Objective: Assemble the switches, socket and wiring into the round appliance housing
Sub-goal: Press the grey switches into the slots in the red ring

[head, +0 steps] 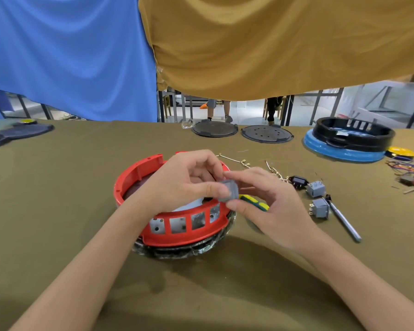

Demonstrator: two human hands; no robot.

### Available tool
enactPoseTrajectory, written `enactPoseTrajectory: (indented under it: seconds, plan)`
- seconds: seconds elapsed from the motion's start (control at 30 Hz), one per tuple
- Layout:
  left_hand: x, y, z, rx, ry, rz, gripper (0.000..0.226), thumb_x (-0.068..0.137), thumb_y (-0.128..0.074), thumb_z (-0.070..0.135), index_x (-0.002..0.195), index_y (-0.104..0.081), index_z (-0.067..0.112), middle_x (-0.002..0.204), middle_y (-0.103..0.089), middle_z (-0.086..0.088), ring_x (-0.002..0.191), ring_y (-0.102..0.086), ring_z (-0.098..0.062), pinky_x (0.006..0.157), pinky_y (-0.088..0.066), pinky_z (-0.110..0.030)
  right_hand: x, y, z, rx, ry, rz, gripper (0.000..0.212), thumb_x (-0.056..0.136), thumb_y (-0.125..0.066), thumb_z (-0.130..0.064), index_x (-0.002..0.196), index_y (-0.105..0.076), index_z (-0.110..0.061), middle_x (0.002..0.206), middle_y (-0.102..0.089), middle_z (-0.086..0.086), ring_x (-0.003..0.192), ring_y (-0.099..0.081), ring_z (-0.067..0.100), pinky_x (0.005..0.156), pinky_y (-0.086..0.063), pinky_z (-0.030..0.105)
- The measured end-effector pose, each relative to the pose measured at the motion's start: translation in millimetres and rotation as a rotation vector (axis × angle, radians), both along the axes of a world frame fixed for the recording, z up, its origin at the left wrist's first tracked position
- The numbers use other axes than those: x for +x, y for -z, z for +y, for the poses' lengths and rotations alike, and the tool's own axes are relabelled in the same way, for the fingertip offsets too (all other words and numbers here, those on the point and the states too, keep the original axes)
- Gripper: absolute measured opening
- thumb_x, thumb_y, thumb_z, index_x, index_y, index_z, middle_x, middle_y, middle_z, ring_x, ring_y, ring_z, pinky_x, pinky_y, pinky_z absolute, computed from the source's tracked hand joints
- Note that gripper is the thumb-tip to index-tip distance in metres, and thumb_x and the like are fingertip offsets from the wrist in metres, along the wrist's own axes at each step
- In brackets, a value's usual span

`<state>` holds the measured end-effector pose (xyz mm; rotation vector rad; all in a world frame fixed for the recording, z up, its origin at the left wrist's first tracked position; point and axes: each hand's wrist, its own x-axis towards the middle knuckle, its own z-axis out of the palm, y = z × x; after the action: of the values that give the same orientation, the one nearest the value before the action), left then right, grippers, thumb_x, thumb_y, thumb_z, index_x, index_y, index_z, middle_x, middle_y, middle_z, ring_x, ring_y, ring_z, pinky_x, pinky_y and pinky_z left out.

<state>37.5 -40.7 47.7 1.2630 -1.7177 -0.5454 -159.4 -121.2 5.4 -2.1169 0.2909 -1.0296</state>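
From your head camera, an olive cloth covers the table [58, 211]. Your left hand [177, 180] and right hand [265, 206] together pinch a grey switch [229, 190] above the red round housing [175, 225] at centre. Two more switches [317, 198] lie at three o'clock. Blue and mustard curtains [273, 44] hang at twelve, with a pale floor visible beneath them.

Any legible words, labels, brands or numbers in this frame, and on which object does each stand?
None can be read.
Grey rocker switch pinched between both hands: face blurred, no marking legible.
Two grey switches on the cloth: too small to tell.
Black ring housing at the far right: pale patch inside, unreadable.
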Motion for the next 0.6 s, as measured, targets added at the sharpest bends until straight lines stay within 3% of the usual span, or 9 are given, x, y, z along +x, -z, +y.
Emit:
enactPoseTrajectory:
  seconds: [0.07, 0.17, 0.23, 0.3, 0.4, 0.43, 0.47, 0.53, 0.6]
  plan:
    - [1, -1, 0, -0.006, -0.055, 0.017, 0.015, 0.090, -0.064, 0.029, 0.094, -0.064, 0.014, 0.078, -0.072, 0.001, 0.069, -0.069, -0.013, 0.064, -0.055, -0.025, -1, 0, -1, 0.048, 0.004, -0.028, 0.041, 0.087, -0.073, -0.010, 0.126, -0.065, -0.020, 0.118, -0.069, -0.005, 0.112, -0.064, 0.019, 0.095, -0.053, 0.036]
    - [3, 0, -3, 0.071, -0.200, -0.123, 0.014, 0.101, -0.055, 0.024, 0.094, -0.064, 0.017, 0.074, -0.070, 0.006, 0.060, -0.064, -0.010, 0.058, -0.052, -0.030, -4, -2, -1, 0.199, -0.017, -0.077, 0.034, 0.088, -0.070, -0.002, 0.119, -0.067, -0.014, 0.110, -0.072, 0.001, 0.094, -0.067, 0.025, 0.085, -0.056, 0.039]
    - [3, 3, -5, 0.159, -0.208, -0.247, 0.014, 0.100, -0.055, 0.027, 0.092, -0.065, 0.022, 0.070, -0.069, 0.011, 0.055, -0.062, -0.005, 0.055, -0.048, -0.020, -9, -1, 1, 0.307, -0.081, -0.099, 0.033, 0.086, -0.070, 0.004, 0.115, -0.067, -0.012, 0.105, -0.071, 0.011, 0.085, -0.065, 0.036, 0.081, -0.056, 0.045]
    - [3, 4, -6, 0.207, -0.186, -0.331, 0.013, 0.099, -0.057, 0.027, 0.091, -0.066, 0.023, 0.065, -0.067, 0.017, 0.051, -0.057, 0.003, 0.052, -0.041, -0.009, -13, 0, 2, 0.369, -0.132, -0.086, 0.036, 0.085, -0.071, 0.005, 0.115, -0.066, -0.014, 0.104, -0.070, 0.016, 0.078, -0.062, 0.037, 0.075, -0.051, 0.052]
    - [3, 4, -6, 0.222, -0.190, -0.368, 0.013, 0.099, -0.057, 0.024, 0.089, -0.066, 0.022, 0.060, -0.065, 0.015, 0.047, -0.053, 0.003, 0.049, -0.037, -0.007, -17, 1, -1, 0.404, -0.199, -0.004, 0.041, 0.083, -0.073, -0.003, 0.120, -0.068, -0.020, 0.105, -0.071, 0.019, 0.080, -0.062, 0.051, 0.073, -0.048, 0.065]
    - [2, 3, -6, 0.227, -0.202, -0.358, 0.014, 0.099, -0.057, 0.024, 0.088, -0.066, 0.020, 0.059, -0.065, 0.011, 0.046, -0.052, 0.000, 0.049, -0.039, -0.011, -17, 1, -3, 0.420, -0.223, 0.028, 0.040, 0.084, -0.074, -0.004, 0.120, -0.068, -0.020, 0.103, -0.071, 0.023, 0.080, -0.061, 0.051, 0.068, -0.047, 0.064]
    - [0, 1, -6, 0.225, -0.219, -0.347, 0.015, 0.099, -0.057, 0.022, 0.087, -0.066, 0.018, 0.058, -0.064, 0.008, 0.045, -0.052, -0.003, 0.048, -0.041, -0.015, -18, 1, -4, 0.438, -0.254, 0.047, 0.040, 0.084, -0.073, -0.002, 0.119, -0.068, -0.018, 0.101, -0.071, 0.025, 0.081, -0.063, 0.046, 0.064, -0.049, 0.051]
    - [-2, -5, -5, 0.180, -0.274, -0.376, 0.016, 0.097, -0.058, 0.020, 0.084, -0.066, 0.016, 0.054, -0.063, 0.008, 0.043, -0.051, -0.003, 0.049, -0.043, -0.018, -19, 1, -3, 0.472, -0.310, 0.063, 0.039, 0.082, -0.072, 0.004, 0.116, -0.069, -0.014, 0.105, -0.071, 0.023, 0.087, -0.067, 0.034, 0.072, -0.056, 0.035]
    - [-2, -13, 2, 0.144, -0.306, -0.487, 0.019, 0.096, -0.059, 0.025, 0.077, -0.064, 0.022, 0.052, -0.061, 0.011, 0.044, -0.049, 0.000, 0.050, -0.038, -0.015, -19, 1, -2, 0.485, -0.324, 0.089, 0.036, 0.081, -0.075, -0.001, 0.114, -0.070, -0.014, 0.107, -0.071, 0.022, 0.090, -0.068, 0.034, 0.084, -0.058, 0.038]
